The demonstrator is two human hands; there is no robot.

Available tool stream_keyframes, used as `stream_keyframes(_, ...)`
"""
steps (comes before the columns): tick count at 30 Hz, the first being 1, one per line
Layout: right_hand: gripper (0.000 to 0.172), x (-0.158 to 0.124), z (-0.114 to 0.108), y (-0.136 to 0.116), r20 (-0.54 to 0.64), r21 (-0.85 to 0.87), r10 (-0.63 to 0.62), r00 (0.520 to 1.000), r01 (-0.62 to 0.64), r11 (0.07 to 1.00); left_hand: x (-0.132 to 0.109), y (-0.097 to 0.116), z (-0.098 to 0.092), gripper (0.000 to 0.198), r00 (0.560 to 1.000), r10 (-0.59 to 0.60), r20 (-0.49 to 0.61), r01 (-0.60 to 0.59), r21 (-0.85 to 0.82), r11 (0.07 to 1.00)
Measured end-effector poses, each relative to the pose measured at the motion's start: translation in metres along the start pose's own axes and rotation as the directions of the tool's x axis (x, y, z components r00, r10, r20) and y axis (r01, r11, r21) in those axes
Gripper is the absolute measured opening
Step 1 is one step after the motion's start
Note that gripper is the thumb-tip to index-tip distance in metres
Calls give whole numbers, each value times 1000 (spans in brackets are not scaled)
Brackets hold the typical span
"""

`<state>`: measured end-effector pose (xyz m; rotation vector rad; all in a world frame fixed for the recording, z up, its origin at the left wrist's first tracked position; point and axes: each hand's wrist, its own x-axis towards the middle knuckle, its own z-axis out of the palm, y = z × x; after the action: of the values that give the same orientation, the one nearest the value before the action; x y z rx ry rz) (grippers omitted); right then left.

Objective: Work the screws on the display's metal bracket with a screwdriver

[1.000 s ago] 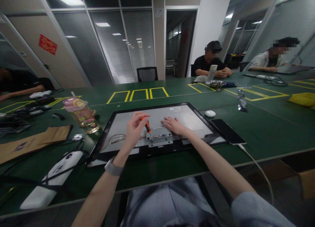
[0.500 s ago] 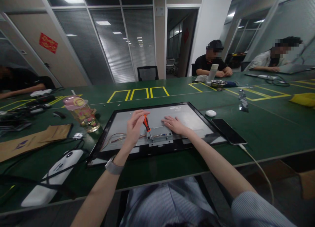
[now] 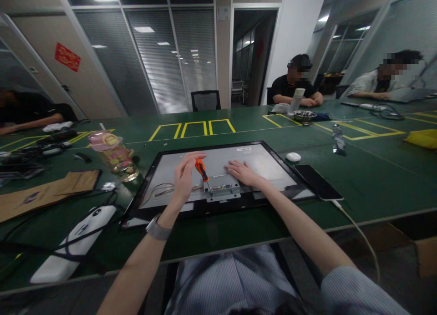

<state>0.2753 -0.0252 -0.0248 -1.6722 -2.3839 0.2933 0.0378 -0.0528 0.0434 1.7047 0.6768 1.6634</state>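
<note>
- So, the left hand point(image 3: 184, 174) is loosely grasping a screwdriver point(image 3: 201, 170), tilted, tip down at the left end of a bracket point(image 3: 223, 194).
- Right hand point(image 3: 243, 173) is flat on the panel point(image 3: 273, 169), gripping nothing.
- Panel lies on the tabletop point(image 3: 221, 236).
- Phone point(image 3: 317, 182) on its right, cup point(image 3: 114, 155) off left.

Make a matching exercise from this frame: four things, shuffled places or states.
Things:
1. screwdriver
2. right hand
3. phone
4. pink-lidded bottle

Places or states:
A. resting on the grey back of the panel
B. standing left of the panel
C. connected to a white cable
D. orange and black, at the left hand

Pairs: 1-D, 2-A, 3-C, 4-B
</note>
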Motion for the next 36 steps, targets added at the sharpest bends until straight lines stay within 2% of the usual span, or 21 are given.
stream_keyframes(3, 49, -1, -1, -1, 3, 7, 6, 1000, -6, 1000, -1, 0, 0, 28, 998, -58, 40, 61, -93, 994)
stream_keyframes(7, 50, -2, -1, -1, -2, 25, 12, 1000, -12, 1000, -3, 2, 2, 24, 995, -94, 21, 95, -64, 993)
stream_keyframes(15, 49, -1, -2, -2, 3, 6, 13, 1000, -13, 1000, -2, -2, 1, 16, 1000, 1, 0, -1, 73, 997)
stream_keyframes(18, 50, -1, -3, -3, 9, 5, 17, 1000, -17, 1000, -1, -3, 0, 21, 999, 1, 33, -2, 2, 1000)
stream_keyframes(22, 51, -2, -4, -3, 12, 19, 21, 1000, -21, 1000, -1, -2, 0, 26, 996, -52, 71, 59, -88, 994)
stream_keyframes(24, 50, -2, -3, -2, 5, 24, 16, 1000, -16, 1000, -2, -1, 0, 24, 997, -57, 57, 59, -36, 998)
stream_keyframes(27, 49, 0, -1, 0, 2, 5, 16, 1000, -16, 1000, -1, 2, 0, 17, 1000, -3, 25, 1, 80, 997)
stream_keyframes(30, 49, 1, 1, 1, 3, -10, 17, 1000, -17, 1000, 0, 2, 0, 14, 1000, 17, 15, -19, 119, 993)
stream_keyframes(36, 51, -1, -1, 0, 4, 13, 4, 1000, -4, 1000, 0, -5, 0, 28, 998, -48, 42, 52, -87, 995)
